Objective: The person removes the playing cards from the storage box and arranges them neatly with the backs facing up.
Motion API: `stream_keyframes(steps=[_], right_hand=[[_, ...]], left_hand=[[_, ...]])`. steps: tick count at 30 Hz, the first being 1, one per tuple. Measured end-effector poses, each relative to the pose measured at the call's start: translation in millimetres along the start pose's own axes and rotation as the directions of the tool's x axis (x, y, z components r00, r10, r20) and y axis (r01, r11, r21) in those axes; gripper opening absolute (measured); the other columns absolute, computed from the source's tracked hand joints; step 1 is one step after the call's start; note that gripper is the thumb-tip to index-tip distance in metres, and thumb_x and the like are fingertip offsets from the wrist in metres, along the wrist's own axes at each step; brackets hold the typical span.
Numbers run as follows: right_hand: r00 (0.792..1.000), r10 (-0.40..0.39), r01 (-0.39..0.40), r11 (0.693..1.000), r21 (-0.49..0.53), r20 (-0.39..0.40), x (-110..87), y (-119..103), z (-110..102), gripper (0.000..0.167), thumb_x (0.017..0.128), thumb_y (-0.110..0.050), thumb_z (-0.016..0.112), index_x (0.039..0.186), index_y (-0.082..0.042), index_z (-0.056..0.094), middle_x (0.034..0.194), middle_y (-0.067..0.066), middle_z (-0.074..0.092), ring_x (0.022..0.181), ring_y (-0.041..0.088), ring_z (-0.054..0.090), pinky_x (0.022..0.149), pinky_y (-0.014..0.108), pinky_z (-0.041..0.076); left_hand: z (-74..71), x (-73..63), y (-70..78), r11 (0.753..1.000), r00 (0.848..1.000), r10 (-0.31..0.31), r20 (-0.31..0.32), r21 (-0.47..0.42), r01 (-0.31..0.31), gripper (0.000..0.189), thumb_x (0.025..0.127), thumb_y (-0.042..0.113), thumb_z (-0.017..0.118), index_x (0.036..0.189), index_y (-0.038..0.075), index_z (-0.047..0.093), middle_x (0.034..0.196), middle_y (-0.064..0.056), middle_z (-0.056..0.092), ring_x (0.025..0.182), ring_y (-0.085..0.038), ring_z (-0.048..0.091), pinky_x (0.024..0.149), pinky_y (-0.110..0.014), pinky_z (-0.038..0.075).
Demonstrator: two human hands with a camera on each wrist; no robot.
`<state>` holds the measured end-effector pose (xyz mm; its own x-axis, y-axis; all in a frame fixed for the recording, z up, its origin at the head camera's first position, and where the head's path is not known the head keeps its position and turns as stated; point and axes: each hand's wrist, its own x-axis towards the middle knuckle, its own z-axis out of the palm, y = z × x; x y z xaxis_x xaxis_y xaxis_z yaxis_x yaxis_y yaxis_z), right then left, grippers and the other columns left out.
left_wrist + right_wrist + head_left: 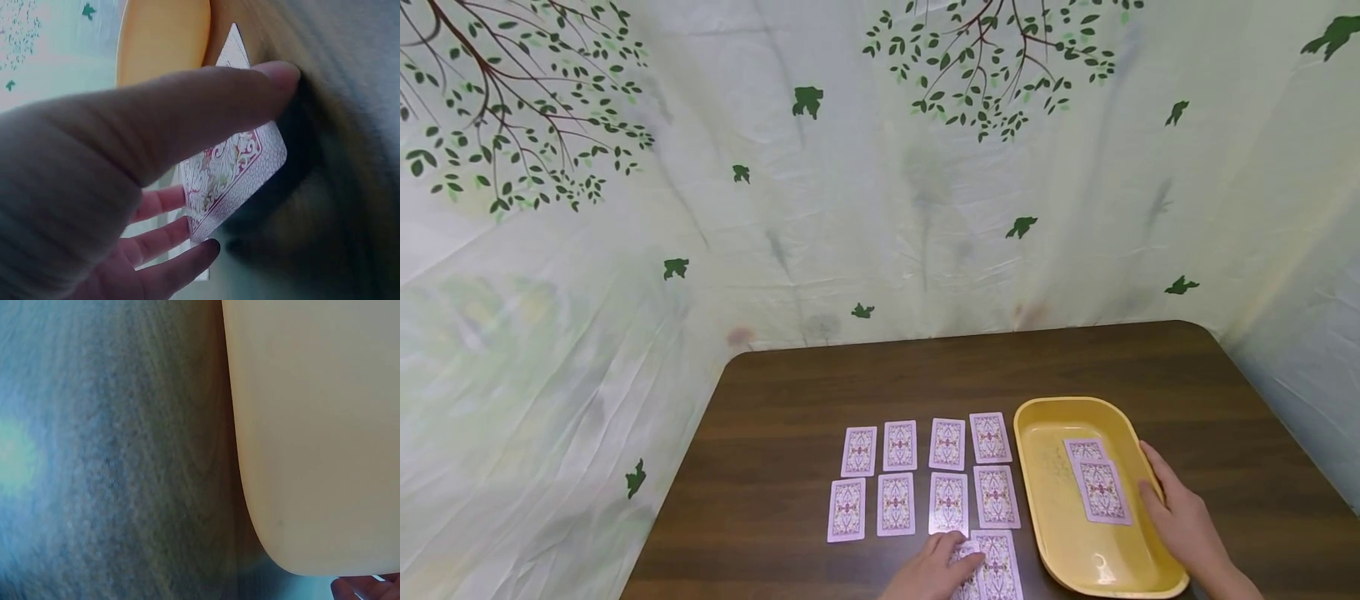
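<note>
My left hand holds a playing card by its edges, thumb on one side and fingers on the other. In the left wrist view this card is tilted, its patterned back showing. Beside it in the head view another playing card lies face down. At the right, my right hand grips the long side of a yellow tray, thumb over the rim and fingers along the outside. Two overlapping cards lie face down in the tray. Only the right fingertips show in the right wrist view.
Several face-down cards lie in rows on the dark wooden table, left of the tray. Behind the table hangs a pale curtain printed with leaves and branches.
</note>
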<state>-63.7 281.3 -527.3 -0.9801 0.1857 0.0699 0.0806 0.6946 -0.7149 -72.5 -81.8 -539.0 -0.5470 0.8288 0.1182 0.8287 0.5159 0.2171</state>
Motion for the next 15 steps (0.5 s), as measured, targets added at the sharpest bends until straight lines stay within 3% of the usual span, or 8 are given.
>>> stream_keyframes(steps=[5,10,15], right_hand=[[0.999,0.018,-0.018,1.000,-0.005,0.028,0.5,1.4,-1.8,0.053,0.099,-0.021,0.038,0.146,-0.006,0.018,0.124,0.039,0.039,0.081,0.038,0.057,0.055,0.038,0.043],[1.000,-0.006,0.006,1.000,-0.017,-0.001,0.5,1.1,-0.4,0.052,0.098,-0.018,0.040,0.145,-0.004,0.022,0.124,0.038,0.040,0.084,0.041,0.056,0.057,0.042,0.044],[1.000,0.000,0.000,1.000,-0.019,0.003,0.9,1.2,0.3,0.052,0.098,-0.019,0.039,0.145,-0.005,0.021,0.125,0.038,0.039,0.086,0.042,0.055,0.058,0.043,0.044]], left_hand=[[3.1,-6.0,-3.0,0.999,1.000,0.001,0.005,-0.045,0.000,0.054,0.091,0.052,0.044,0.132,0.017,0.049,0.127,-0.008,0.046,0.115,-0.019,0.044,0.083,-0.024,0.044],[9.4,-10.5,-9.1,0.996,0.994,0.085,-0.062,0.021,-0.083,0.047,0.089,0.047,0.052,0.123,0.016,0.057,0.125,-0.008,0.048,0.115,-0.018,0.045,0.092,-0.020,0.037],[17.4,-16.0,-14.9,0.991,0.984,0.136,-0.115,-0.001,-0.137,0.044,0.090,0.043,0.052,0.120,0.012,0.058,0.127,-0.013,0.048,0.117,-0.022,0.045,0.095,-0.023,0.035]])
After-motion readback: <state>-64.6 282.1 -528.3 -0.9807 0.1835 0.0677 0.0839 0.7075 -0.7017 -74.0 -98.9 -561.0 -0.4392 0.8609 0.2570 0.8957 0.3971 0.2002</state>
